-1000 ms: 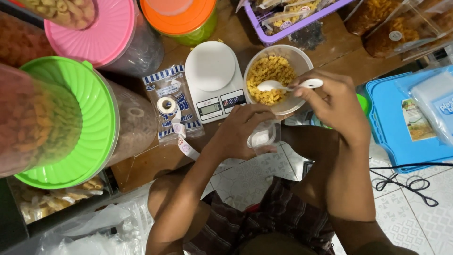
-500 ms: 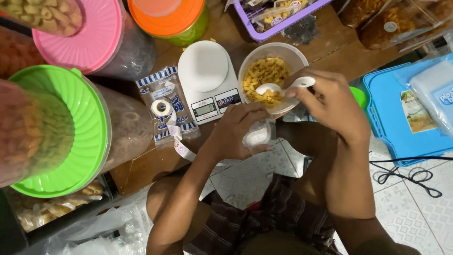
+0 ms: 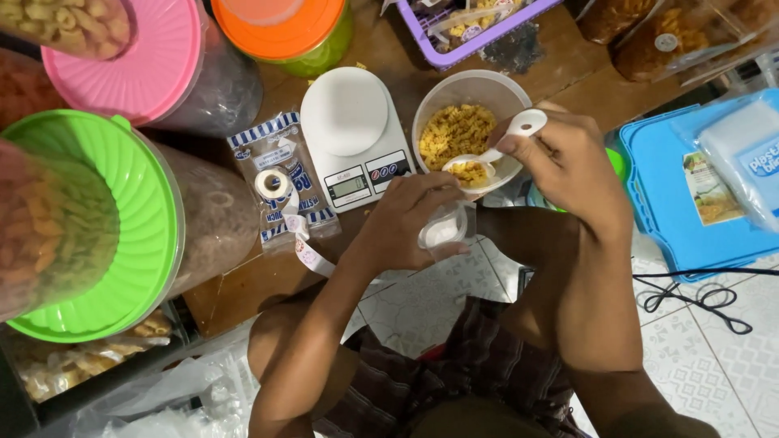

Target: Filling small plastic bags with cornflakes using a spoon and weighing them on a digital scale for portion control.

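Right hand (image 3: 572,166) grips the handle of a white spoon (image 3: 497,150), fingers closed round it; the spoon's bowl carries a small load of yellow snack pieces and sits at the near rim of the white bowl (image 3: 438,101). Left hand (image 3: 410,223) is curled round a small clear plastic pouch (image 3: 444,229), mouth held open, just near of the spoon and just off the table's near edge. White bowl holds more of the same yellow pieces. Left of the bowl, touching or nearly so: white digital kitchen scale (image 3: 353,134). Further left: a roll of tape (image 3: 272,184) resting on a blue-striped packet (image 3: 280,174). Far left: large jar with green lid (image 3: 105,219); beyond it, a pink-lidded jar (image 3: 142,57) and an orange-lidded jar (image 3: 284,28). Right, on the tiled floor: blue box lid (image 3: 673,211).
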